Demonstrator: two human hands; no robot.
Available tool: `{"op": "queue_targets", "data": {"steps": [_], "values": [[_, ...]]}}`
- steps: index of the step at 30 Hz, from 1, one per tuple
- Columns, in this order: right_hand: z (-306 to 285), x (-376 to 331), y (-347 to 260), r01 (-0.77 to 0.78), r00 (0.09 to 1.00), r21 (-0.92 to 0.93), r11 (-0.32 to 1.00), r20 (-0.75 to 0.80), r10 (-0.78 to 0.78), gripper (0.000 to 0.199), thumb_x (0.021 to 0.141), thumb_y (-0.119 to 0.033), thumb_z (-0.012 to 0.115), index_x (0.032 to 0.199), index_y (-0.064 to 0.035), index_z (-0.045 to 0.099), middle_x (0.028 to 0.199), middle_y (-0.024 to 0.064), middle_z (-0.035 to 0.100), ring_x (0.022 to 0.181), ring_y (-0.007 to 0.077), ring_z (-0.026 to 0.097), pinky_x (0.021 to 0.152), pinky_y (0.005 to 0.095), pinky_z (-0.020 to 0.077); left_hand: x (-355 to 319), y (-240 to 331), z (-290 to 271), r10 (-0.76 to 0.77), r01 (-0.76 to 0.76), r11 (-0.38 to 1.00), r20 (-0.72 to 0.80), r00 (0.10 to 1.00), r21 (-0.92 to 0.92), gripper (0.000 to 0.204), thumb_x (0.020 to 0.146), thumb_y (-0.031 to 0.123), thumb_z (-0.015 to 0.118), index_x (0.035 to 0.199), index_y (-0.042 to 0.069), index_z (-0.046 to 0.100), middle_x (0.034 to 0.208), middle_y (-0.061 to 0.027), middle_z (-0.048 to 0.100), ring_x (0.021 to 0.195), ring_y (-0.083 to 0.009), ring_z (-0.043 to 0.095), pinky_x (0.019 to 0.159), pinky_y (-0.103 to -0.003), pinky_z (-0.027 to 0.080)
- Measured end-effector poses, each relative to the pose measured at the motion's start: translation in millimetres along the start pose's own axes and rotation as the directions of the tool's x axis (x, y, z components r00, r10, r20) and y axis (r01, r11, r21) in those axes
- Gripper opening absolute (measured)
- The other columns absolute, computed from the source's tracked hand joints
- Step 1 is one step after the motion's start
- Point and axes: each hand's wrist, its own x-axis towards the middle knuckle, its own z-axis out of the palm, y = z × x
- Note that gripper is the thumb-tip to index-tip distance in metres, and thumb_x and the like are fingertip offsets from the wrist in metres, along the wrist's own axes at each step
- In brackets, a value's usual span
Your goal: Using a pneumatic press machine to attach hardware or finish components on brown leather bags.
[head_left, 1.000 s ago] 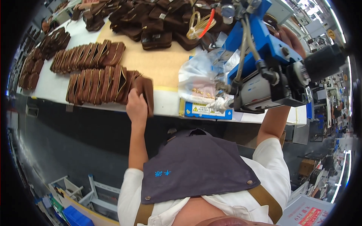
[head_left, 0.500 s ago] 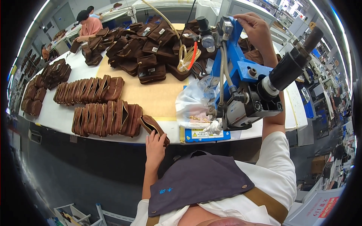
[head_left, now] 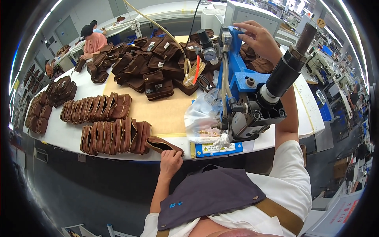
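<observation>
A brown zippered pouch point(head_left: 157, 143) lies tilted at the table's front edge, its gold zipper open. My left hand point(head_left: 171, 162) is closed on the pouch's near end. My right hand point(head_left: 257, 38) is raised beside the top of a blue pneumatic press point(head_left: 238, 59), with thumb and fingers apart and nothing seen between them. Its fingertips are close to the blue frame; whether they touch it I cannot tell. The press's black cylinder point(head_left: 278, 77) stands in front of my right forearm.
Two rows of brown pouches point(head_left: 114, 136) stand left of the press, and a heap of pouches point(head_left: 158, 59) lies behind. A plastic bag point(head_left: 202, 112) with small gold parts rests by the press base. Hoses and a gauge point(head_left: 210, 53) hang near it. Two people point(head_left: 94, 41) sit far left.
My left hand has moved slightly right, turning the pouch closer to level. My right hand's fingers have spread at the press top. The whole view has shifted a little.
</observation>
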Motion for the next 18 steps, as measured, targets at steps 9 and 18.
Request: {"op": "queue_targets", "data": {"steps": [9, 18], "values": [[10, -78, 92, -0.089, 0.965, 0.23, 0.969, -0.222, 0.142, 0.023, 0.086, -0.01, 0.068, 0.108, -0.0032, 0.068, 0.108, 0.0085, 0.065, 0.09, 0.0141, 0.062, 0.08, 0.0297, 0.0508, 53, 9, -40, -0.44, 0.313, 0.818, -0.176, 0.881, -0.483, 0.013, 0.076, 0.006, 0.068, 0.089, 0.004, 0.066, 0.077, -0.0101, 0.066, 0.068, -0.0224, 0.065, 0.066, -0.031, 0.051], [86, -326, -66, -0.834, 0.351, 0.076, 0.546, 0.837, 0.42, 0.018, 0.082, -0.01, 0.068, 0.096, -0.0003, 0.072, 0.082, 0.0059, 0.068, 0.072, 0.0109, 0.061, 0.069, 0.0264, 0.0485, 5, 7, -82, -0.739, 0.697, 0.079, 0.427, 0.521, -0.713, 0.027, 0.083, 0.011, 0.07, 0.105, 0.0, 0.059, 0.086, -0.0081, 0.07, 0.077, -0.0093, 0.063, 0.069, -0.023, 0.05]]}}
